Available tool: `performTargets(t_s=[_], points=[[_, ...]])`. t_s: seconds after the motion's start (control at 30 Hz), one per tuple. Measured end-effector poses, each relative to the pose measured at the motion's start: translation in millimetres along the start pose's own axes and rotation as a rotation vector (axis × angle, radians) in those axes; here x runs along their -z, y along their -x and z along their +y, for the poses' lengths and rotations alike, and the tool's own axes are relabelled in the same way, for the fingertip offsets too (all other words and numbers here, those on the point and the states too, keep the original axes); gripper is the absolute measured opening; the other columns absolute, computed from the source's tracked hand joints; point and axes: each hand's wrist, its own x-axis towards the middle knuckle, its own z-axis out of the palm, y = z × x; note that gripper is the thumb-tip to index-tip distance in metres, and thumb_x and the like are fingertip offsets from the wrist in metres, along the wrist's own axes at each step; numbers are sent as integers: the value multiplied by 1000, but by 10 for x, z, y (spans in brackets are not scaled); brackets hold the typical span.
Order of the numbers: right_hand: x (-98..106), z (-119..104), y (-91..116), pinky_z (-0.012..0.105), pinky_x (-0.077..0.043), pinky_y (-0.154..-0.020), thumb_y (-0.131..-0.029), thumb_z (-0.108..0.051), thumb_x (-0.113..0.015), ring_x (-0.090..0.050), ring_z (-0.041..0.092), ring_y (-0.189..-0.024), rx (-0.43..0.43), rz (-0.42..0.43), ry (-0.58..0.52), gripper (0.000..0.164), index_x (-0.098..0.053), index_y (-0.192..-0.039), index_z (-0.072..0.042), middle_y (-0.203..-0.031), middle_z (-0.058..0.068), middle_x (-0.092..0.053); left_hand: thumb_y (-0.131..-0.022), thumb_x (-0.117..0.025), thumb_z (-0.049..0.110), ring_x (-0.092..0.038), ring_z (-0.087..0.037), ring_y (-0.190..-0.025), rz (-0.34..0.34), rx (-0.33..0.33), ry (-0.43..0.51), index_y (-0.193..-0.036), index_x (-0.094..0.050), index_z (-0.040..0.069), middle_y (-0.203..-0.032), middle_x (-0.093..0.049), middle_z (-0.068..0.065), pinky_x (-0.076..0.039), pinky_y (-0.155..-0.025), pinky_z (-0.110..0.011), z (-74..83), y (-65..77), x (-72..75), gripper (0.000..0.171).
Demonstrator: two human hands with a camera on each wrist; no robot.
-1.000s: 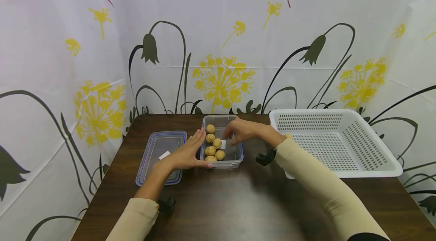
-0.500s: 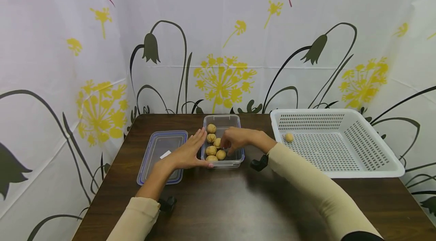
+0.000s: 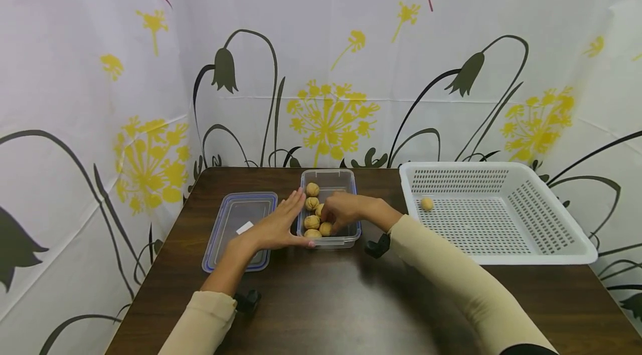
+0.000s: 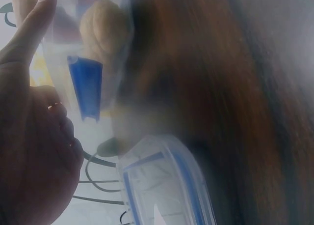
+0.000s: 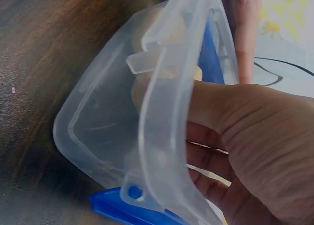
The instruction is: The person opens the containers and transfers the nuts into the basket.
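Note:
A clear plastic food container (image 3: 337, 243) stands near the back of the table with several walnuts (image 3: 312, 204) along its left side. My left hand (image 3: 276, 225) rests against the container's left wall, fingers extended and thumb at the front corner. My right hand (image 3: 346, 210) reaches inside with curled fingers, pinching a walnut (image 3: 325, 229) near the front. In the right wrist view the thumb and fingers go down behind the translucent wall, partly hidden. A blue clip (image 4: 86, 87) on the container shows in the left wrist view.
To the left lies the container's clear lid (image 3: 233, 211) with a blue seal and a white label. A white perforated basket (image 3: 546, 257) stands at the right, one walnut (image 3: 427, 204) inside it. A floral curtain (image 3: 321, 65) hangs behind the table (image 3: 321, 310).
My right hand has moved left and down inside the container, its fingers closing at a front walnut. The walnut in the basket has come out from behind the right arm. My left hand stays put.

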Motion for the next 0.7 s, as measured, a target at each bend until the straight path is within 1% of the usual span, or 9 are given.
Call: performTargets(t_s=[0.2, 0.3, 0.53, 0.7], points=[[-10, -23, -12, 21, -58, -77, -86, -18, -90, -72, 7, -84, -25, -1, 25, 22, -82, -104, -9, -95, -2, -80, -90, -81, 55, 3, -38, -164, 3, 5, 7, -168, -6, -4, -177, 4, -20, -7, -131, -60, 5, 1, -4, 123], [-18, -23, -22, 21, -57, -75, -86, -19, -90, -71, 6, -82, -26, -4, 40, 20, -82, -103, -10, -93, -3, -80, -90, -80, 57, 3, -38, -164, 4, 7, 12, -168, -5, -4, -177, 4, -20, -6, -131, -60, -3, -1, -12, 124], [-28, 8, -17, 20, -59, -79, -87, -19, -90, -73, 7, -87, -20, -6, 27, 24, -82, -107, -9, -99, -1, -81, -89, -80, 58, 1, -41, -163, 5, 2, 13, -167, -5, -4, -177, 4, -20, -7, -130, -62, -28, -14, -29, 125], [13, 17, 30, 22, -59, -80, -87, -16, -89, -74, 9, -89, -1, 12, 35, 27, -82, -111, -6, -101, 1, -81, -90, -80, 57, 2, -41, -163, 2, 0, 10, -167, -5, -4, -177, 4, -20, -7, -131, -61, -22, -15, -17, 124]])
